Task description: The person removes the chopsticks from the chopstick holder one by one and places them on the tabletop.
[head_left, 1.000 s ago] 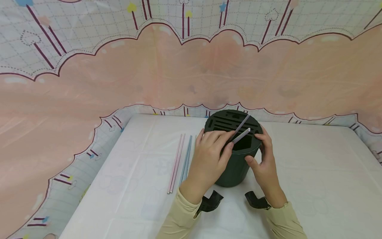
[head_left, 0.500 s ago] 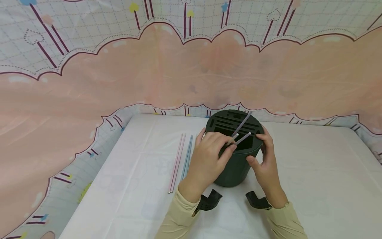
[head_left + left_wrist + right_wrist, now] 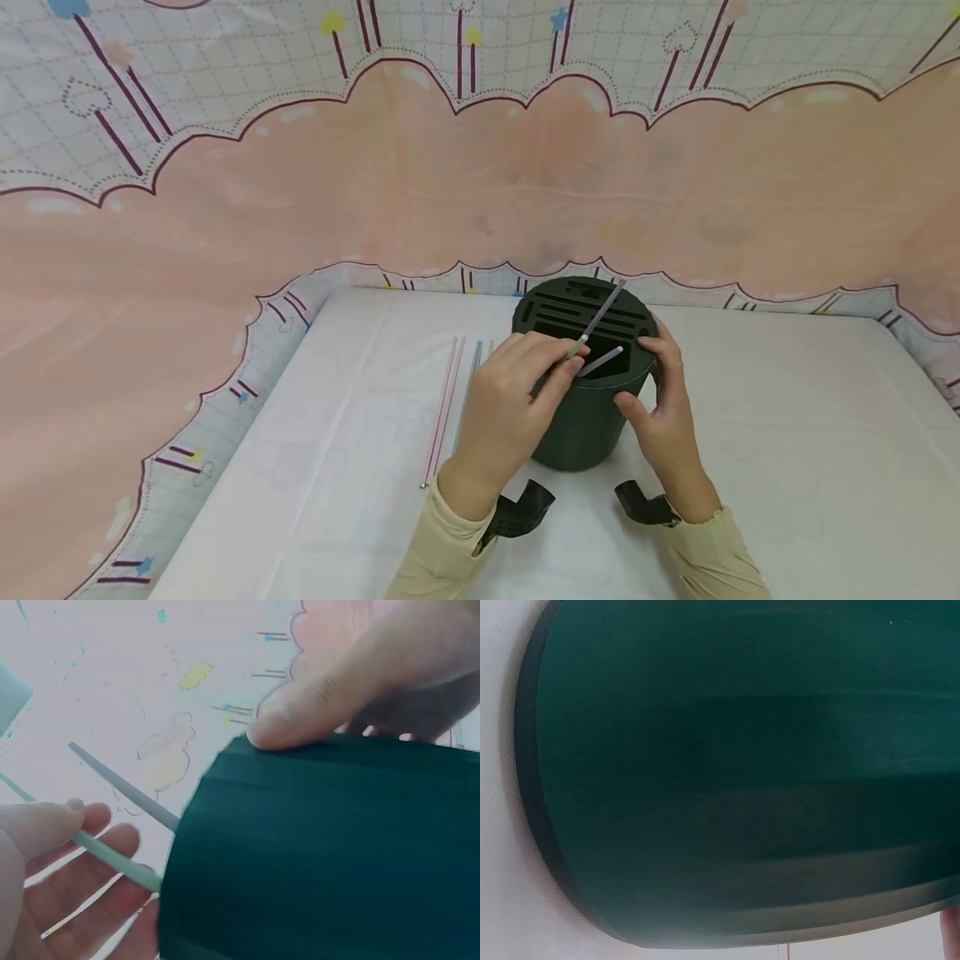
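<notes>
On my feed, the left hand (image 3: 513,408) pinches a pale green stick (image 3: 116,859), the right hand (image 3: 675,425) grips a dark green container (image 3: 576,437), 2 apparently purple sticks (image 3: 604,308) lean inside

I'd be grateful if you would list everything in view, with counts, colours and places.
Backdrop: 1, peach and white, behind everything.
Table: 1, white, before the backdrop.
Holder: 1, dark green, upright on the table.
Green stick: 1, pale green, at the holder's opening.
Purple sticks: 2, greyish purple, leaning out of the opening.
Pink sticks: 2, on the table, left of the holder.
Blue stick: at least 1, beside the pink ones, partly hidden.
Pale stick: 1, colour unclear, only its tip showing.
Wrist pieces: 2, black, one per wrist.
Sleeves: 2, beige, below the wrists.
Left hand: 1, pinching the green stick.
Right hand: 1, gripping the holder's side.
</notes>
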A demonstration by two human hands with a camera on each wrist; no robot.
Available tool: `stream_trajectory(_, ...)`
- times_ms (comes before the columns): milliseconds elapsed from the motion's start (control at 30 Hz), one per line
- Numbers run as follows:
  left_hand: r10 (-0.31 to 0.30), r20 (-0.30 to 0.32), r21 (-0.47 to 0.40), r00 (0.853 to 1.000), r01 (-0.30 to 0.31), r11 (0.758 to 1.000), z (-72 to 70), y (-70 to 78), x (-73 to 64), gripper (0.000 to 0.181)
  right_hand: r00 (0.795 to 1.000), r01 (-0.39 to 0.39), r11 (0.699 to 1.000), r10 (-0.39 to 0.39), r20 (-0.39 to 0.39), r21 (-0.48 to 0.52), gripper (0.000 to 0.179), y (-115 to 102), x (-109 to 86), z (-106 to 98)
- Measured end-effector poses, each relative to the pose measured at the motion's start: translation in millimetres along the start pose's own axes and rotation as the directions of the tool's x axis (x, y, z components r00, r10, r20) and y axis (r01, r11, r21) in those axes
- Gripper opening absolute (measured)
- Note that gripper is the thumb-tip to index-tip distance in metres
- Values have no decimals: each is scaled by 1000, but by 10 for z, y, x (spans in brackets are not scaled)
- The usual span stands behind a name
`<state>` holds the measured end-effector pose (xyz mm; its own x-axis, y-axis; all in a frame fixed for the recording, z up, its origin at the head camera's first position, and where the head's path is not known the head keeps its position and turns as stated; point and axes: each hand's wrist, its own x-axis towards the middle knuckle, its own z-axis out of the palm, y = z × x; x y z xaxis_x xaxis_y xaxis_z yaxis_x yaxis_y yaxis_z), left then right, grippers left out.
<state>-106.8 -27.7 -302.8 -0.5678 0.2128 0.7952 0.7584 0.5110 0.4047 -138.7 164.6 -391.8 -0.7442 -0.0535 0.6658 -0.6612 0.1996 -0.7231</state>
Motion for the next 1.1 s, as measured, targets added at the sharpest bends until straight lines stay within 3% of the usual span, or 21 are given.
stream_trajectory(200, 0, -99, -111, 995, -11, 994, -92, 97, 55, 14, 1000, -11, 1000, 11, 2, -2, 71, -4, 18, -4)
stream_trajectory(533, 9, -246, -255, 969, -73, 964, -271, 199, 144, 12, 1000, -18, 1000, 18, 9, 1, 70, -54, 83, -26)
stream_trajectory(800, -47, -350, -328, 935, -75, 942, -353, 174, 147, 14, 1000, -26, 1000, 26, 14, -3, 70, -272, 119, -8)
stream_trajectory(1100, -75, -435, -414, 897, -126, 901, -405, 167, 137, 18, 1000, -18, 1000, 18, 15, 1, 71, -38, 87, -40)
